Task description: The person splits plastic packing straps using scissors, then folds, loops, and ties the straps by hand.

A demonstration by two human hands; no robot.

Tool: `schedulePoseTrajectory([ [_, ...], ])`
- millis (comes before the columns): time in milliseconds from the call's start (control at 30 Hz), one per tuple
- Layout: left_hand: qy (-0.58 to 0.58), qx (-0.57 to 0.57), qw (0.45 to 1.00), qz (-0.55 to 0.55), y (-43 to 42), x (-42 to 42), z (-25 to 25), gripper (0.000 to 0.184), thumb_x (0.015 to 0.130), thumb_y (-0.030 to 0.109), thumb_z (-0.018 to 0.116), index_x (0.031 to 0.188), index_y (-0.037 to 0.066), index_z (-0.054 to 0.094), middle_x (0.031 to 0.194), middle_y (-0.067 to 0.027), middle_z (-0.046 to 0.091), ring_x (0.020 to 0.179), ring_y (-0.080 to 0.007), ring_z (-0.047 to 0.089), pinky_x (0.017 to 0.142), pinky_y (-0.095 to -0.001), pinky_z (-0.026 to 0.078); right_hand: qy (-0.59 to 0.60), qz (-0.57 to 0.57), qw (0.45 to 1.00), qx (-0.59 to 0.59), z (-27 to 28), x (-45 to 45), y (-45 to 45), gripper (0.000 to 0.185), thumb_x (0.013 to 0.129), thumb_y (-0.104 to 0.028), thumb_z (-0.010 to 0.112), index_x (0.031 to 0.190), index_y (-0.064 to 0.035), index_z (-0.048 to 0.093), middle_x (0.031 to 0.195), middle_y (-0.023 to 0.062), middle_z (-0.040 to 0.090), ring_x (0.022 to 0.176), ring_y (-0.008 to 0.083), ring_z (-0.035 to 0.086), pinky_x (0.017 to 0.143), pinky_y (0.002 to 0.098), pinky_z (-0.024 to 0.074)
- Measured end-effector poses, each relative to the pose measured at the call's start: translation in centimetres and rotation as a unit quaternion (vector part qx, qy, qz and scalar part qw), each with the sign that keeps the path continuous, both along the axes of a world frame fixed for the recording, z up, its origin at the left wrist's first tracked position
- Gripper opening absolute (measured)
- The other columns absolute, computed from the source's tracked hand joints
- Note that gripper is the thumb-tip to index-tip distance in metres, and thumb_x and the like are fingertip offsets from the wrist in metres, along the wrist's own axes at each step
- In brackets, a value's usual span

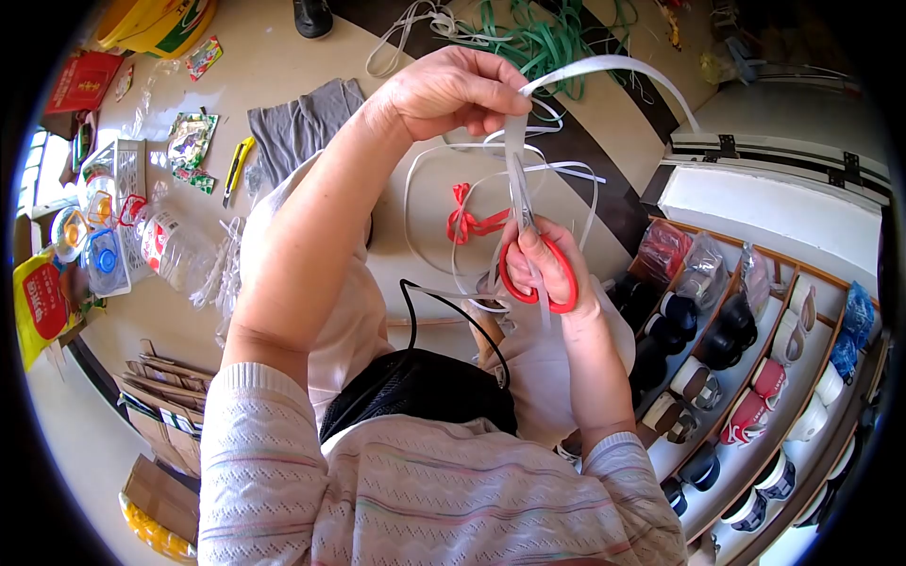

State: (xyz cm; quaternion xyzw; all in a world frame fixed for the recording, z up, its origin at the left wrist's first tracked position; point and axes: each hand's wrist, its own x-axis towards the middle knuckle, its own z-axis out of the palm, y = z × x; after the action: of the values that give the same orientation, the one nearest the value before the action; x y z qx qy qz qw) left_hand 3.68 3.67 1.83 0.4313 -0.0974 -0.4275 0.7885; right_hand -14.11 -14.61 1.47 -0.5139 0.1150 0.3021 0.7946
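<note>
Between the thumb and fingers of my left hand (460, 92) a white plastic strap (613, 64) is pinched. One end of it arcs away to the right, and another stretch hangs down toward my right hand. My right hand (547, 264) is closed round the red handles of a pair of scissors (563, 300), whose blades point up along the hanging strap. Whether the blades are parted I cannot tell. Loops of thin white strap (408, 203) lie behind my hands, and a red ribbon (462, 222) lies on the floor between them.
Green strapping (538, 42) lies tangled on the floor ahead. A shoe rack (746, 377) full of shoes stands at the right. To the left are a yellow utility knife (238, 170), a grey cloth (307, 127), plastic bottles (170, 241) and folded cardboard (165, 406).
</note>
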Motion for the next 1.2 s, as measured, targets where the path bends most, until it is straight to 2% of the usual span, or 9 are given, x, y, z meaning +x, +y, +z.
schedulePoseTrajectory([
  [400, -0.006, 0.063, 0.992, 0.111, -0.8, -0.3, -1.0, 0.013, 0.073, 0.004, 0.070, 0.070, 0.007, 0.058, 0.064, -0.0008, 0.058, 0.054, -0.0080, 0.054, 0.047, -0.0196, 0.042, -0.019, -0.036, 0.997, -0.066, 0.3, 0.2, 0.5, 0.034, 0.088, -0.036, 0.057, 0.094, -0.0032, 0.052, 0.060, -0.0032, 0.040, 0.047, 0.0039, 0.035, 0.042, 0.0182, 0.0281],
  [500, 0.004, 0.074, 0.990, 0.117, -1.0, -0.5, -0.9, 0.013, 0.072, 0.004, 0.070, 0.070, 0.007, 0.058, 0.064, -0.0008, 0.058, 0.053, -0.0084, 0.056, 0.047, -0.0198, 0.043, -0.031, -0.058, 0.994, -0.081, 0.4, 0.5, 0.5, 0.030, 0.088, -0.034, 0.057, 0.090, -0.0045, 0.054, 0.055, -0.0052, 0.041, 0.044, 0.0030, 0.036, 0.041, 0.0185, 0.0283],
  [600, 0.039, 0.065, 0.992, 0.104, -1.4, -0.9, -0.8, 0.015, 0.068, 0.000, 0.071, 0.067, 0.005, 0.056, 0.062, -0.0051, 0.059, 0.051, -0.0122, 0.057, 0.044, -0.0226, 0.043, -0.070, -0.054, 0.992, -0.092, 0.2, 0.7, 0.4, 0.030, 0.089, -0.035, 0.056, 0.090, -0.0050, 0.054, 0.055, -0.0043, 0.042, 0.044, 0.0037, 0.036, 0.041, 0.0190, 0.0287],
  [800, 0.033, 0.064, 0.992, 0.109, -1.5, -1.0, -1.0, 0.016, 0.068, -0.001, 0.070, 0.067, 0.006, 0.056, 0.062, -0.0046, 0.058, 0.050, -0.0123, 0.057, 0.043, -0.0231, 0.043, -0.034, -0.049, 0.992, -0.109, 0.2, 0.5, 0.1, 0.026, 0.087, -0.032, 0.060, 0.090, -0.0066, 0.054, 0.056, -0.0059, 0.043, 0.043, 0.0026, 0.036, 0.040, 0.0189, 0.0271],
  [900, 0.039, 0.063, 0.991, 0.110, -1.6, -1.1, -1.1, 0.016, 0.067, -0.001, 0.070, 0.067, 0.006, 0.056, 0.061, -0.0041, 0.058, 0.048, -0.0121, 0.056, 0.042, -0.0229, 0.041, -0.028, -0.039, 0.990, -0.135, 0.7, 0.4, 0.3, 0.028, 0.089, -0.031, 0.056, 0.093, -0.0037, 0.053, 0.055, -0.0043, 0.041, 0.047, 0.0042, 0.037, 0.042, 0.0182, 0.0291],
  [1000, 0.045, 0.048, 0.993, 0.097, -1.5, -1.1, -1.2, 0.016, 0.067, -0.001, 0.070, 0.067, 0.006, 0.056, 0.061, -0.0042, 0.058, 0.048, -0.0121, 0.055, 0.041, -0.0228, 0.040, -0.032, -0.062, 0.993, -0.099, 0.2, 0.2, 0.3, 0.026, 0.087, -0.032, 0.060, 0.090, -0.0070, 0.055, 0.056, -0.0066, 0.043, 0.044, 0.0023, 0.035, 0.040, 0.0185, 0.0268],
  [1100, 0.035, 0.031, 0.999, 0.022, -1.9, -1.6, -1.5, 0.012, 0.073, 0.000, 0.068, 0.071, 0.007, 0.058, 0.063, -0.0029, 0.059, 0.049, -0.0108, 0.056, 0.042, -0.0204, 0.042, -0.055, -0.061, 0.994, -0.066, 0.1, 0.7, 0.2, 0.026, 0.088, -0.032, 0.059, 0.089, -0.0071, 0.055, 0.056, -0.0065, 0.043, 0.044, 0.0023, 0.035, 0.040, 0.0182, 0.0268],
  [1200, 0.034, 0.039, 0.999, 0.008, -2.0, -1.5, -1.7, 0.010, 0.074, 0.001, 0.067, 0.073, 0.005, 0.058, 0.063, -0.0038, 0.059, 0.049, -0.0109, 0.057, 0.041, -0.0208, 0.043, -0.058, -0.054, 0.995, -0.057, 0.3, 0.9, 0.2, 0.026, 0.088, -0.033, 0.058, 0.089, -0.0073, 0.054, 0.056, -0.0064, 0.042, 0.045, 0.0024, 0.035, 0.041, 0.0180, 0.0264],
])
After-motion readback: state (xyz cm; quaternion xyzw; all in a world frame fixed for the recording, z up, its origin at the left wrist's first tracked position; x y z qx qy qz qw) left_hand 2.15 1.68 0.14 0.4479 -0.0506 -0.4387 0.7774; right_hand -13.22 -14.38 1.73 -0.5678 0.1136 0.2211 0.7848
